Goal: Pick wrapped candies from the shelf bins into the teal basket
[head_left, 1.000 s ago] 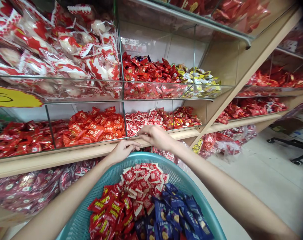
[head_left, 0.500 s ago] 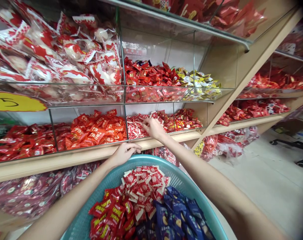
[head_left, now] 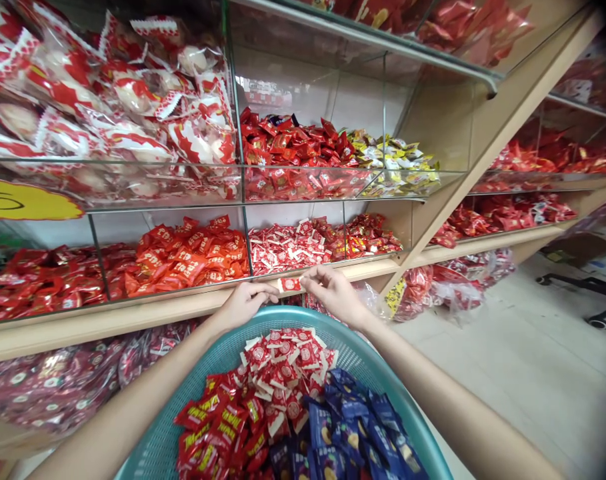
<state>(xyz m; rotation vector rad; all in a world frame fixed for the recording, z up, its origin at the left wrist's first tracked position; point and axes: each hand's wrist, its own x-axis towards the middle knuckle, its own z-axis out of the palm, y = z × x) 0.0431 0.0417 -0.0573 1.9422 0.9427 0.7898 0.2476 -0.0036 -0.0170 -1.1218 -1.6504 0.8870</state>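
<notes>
Between my two hands, a small red and white wrapped candy (head_left: 289,285) is held level above the basket's far rim. My right hand (head_left: 335,291) pinches its right end between thumb and fingertips. At the candy's left end, the bent fingers of my left hand (head_left: 247,303) close on the wrapper. Below them stands a teal plastic basket (head_left: 403,393). Inside lie red and white candies (head_left: 287,363), red packets with yellow lettering (head_left: 220,423) and dark blue packets (head_left: 355,427).
A glass-fronted shelf runs across ahead, its wooden ledge (head_left: 177,307) just beyond the basket. Its bins hold red and white candies (head_left: 287,247), orange-red packets (head_left: 193,257) and large clear-wrapped sweets (head_left: 127,100). Bagged goods (head_left: 63,383) lie beneath. A wheeled base (head_left: 597,320) stands right.
My right hand has come back from the candy bin toward me, bringing a red and white candy to my left hand. My left hand has stayed near the basket rim.
</notes>
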